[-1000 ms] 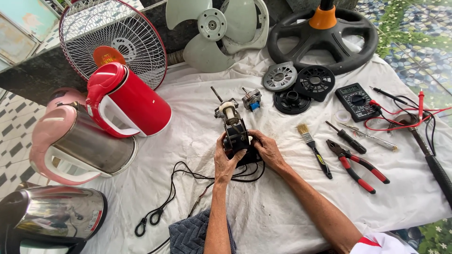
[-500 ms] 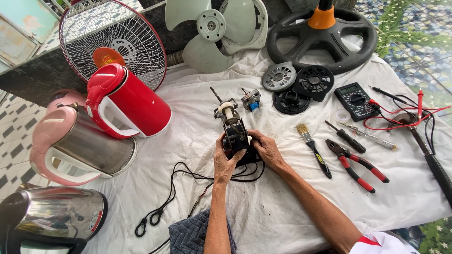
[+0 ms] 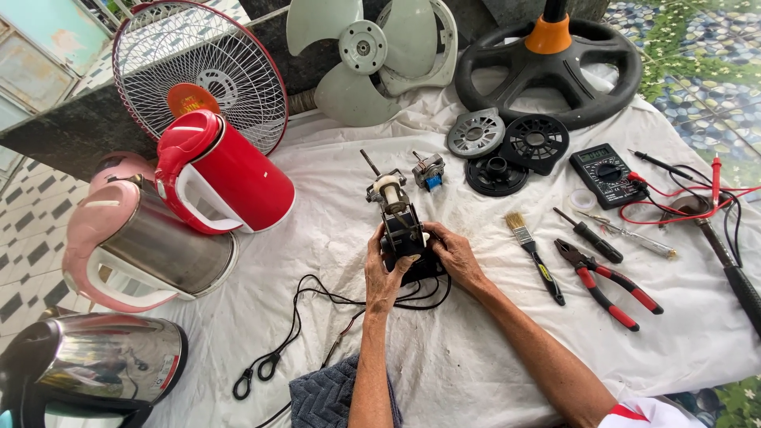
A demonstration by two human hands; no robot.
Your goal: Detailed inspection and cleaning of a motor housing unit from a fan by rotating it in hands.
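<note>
At table centre, the left hand [image 3: 383, 273] and right hand [image 3: 454, 257] clasp the black metal fan motor [image 3: 403, 231] from both sides, steadying it, shaft aimed at twelve o'clock, while red-handled pliers [image 3: 606, 282] lie within reach at three o'clock

On the cloth-covered table [image 3: 491, 357], the fan motor [image 3: 400, 226] sits centre: kettles [image 3: 226, 174] to its left, pliers [image 3: 606, 281] and paintbrush [image 3: 535, 257] right, fan blade [image 3: 365, 51] behind.

Multimeter [image 3: 606, 174] — small grey screen
</note>
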